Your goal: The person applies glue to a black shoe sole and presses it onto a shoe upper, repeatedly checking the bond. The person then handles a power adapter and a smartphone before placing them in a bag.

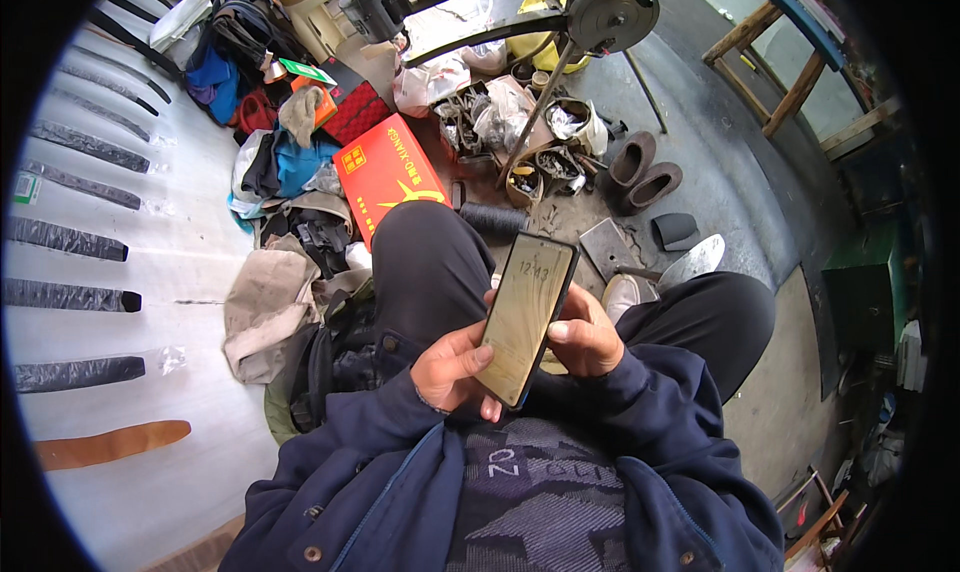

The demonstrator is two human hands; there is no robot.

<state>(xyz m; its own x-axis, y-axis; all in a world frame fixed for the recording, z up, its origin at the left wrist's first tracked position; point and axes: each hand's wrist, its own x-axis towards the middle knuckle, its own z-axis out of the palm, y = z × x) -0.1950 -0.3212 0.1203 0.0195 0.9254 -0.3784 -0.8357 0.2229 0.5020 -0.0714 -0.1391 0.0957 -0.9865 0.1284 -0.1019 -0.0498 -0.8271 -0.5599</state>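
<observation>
A dark-edged smartphone (522,317) with a lit, golden screen is held up before my lap, tilted a little to the right at its top. My left hand (452,369) grips its lower left side, the thumb lying at the screen's edge. On the other side, my right hand (588,337) closes round the right edge, its thumb beside the frame and its fingers mostly behind the phone. Both hands are in dark blue jacket sleeves, and my knees in dark trousers are spread beyond them.
A red box (391,175) lies past my left knee, near a beige cloth (262,307) and heaped bags. Ahead stands a machine with a round wheel (613,16). Brown boots (648,177) and a black thread spool (492,219) rest on the floor. A wooden stool (775,52) is far right.
</observation>
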